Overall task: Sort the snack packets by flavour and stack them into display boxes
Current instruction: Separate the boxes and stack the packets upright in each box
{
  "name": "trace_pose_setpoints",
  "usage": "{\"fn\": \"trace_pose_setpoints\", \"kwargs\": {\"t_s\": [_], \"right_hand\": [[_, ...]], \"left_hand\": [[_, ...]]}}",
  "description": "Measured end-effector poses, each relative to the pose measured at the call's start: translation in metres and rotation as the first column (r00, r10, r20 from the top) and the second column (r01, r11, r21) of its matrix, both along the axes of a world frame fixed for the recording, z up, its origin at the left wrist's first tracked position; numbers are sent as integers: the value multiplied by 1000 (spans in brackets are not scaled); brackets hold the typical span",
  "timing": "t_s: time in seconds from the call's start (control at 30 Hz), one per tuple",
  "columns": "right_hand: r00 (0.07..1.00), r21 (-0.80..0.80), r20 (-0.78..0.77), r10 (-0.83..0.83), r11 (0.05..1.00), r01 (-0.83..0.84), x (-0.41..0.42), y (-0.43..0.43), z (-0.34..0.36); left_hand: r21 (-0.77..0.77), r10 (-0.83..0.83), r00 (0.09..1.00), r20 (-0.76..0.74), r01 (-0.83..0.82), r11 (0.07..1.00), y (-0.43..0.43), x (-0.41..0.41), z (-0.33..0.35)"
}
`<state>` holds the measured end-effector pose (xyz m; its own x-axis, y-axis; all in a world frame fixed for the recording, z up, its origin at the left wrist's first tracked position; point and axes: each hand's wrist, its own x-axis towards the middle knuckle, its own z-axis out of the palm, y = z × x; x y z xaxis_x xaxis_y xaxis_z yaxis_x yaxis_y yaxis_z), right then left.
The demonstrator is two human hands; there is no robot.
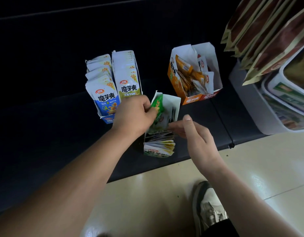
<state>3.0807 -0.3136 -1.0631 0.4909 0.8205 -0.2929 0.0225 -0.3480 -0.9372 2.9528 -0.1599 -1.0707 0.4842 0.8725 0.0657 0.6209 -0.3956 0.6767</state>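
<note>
Over dark surface point(45, 117), pinching green packet point(157, 106) with left hand point(133, 115), likely for slotting into matching display box point(174, 104); hovering right hand point(197, 134) loose, empty, probably for steadying.

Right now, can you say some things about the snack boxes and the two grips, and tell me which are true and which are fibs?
1. The left grip holds a green packet. True.
2. The right grip holds an orange packet. False: it holds nothing, and its fingers are relaxed.
3. The orange box stands to the right of the blue packets. True.
4. The orange box is empty. False: snack packets lie inside it.
</note>
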Motion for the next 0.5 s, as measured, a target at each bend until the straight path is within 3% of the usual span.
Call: {"fn": "trace_pose_setpoints", "kwargs": {"t_s": [0.13,0.2,0.27,0.33,0.43,0.5], "right_hand": [[1000,-19,10,18,1000,-18,-1,-1,2],[1000,-3,18,3,1000,-3,-3,-1,5],[999,6,24,-31,1000,30,-5,-1,6],[991,7,-60,-122,992,122,-6,2,7],[945,29,-264,-195,977,210,-4,6,13],[958,93,-233,-169,976,195,-3,7,17]], "left_hand": [[139,-43,999,-7,44,989,-9,-11,11],[154,10,997,75,-21,988,-18,-21,23],[-106,159,929,335,-131,986,-28,-27,36],[-415,358,786,504,-143,898,-37,-29,48],[-601,458,720,521,-72,796,-46,-25,45],[-643,468,731,497,-52,764,-52,-20,39]]}}
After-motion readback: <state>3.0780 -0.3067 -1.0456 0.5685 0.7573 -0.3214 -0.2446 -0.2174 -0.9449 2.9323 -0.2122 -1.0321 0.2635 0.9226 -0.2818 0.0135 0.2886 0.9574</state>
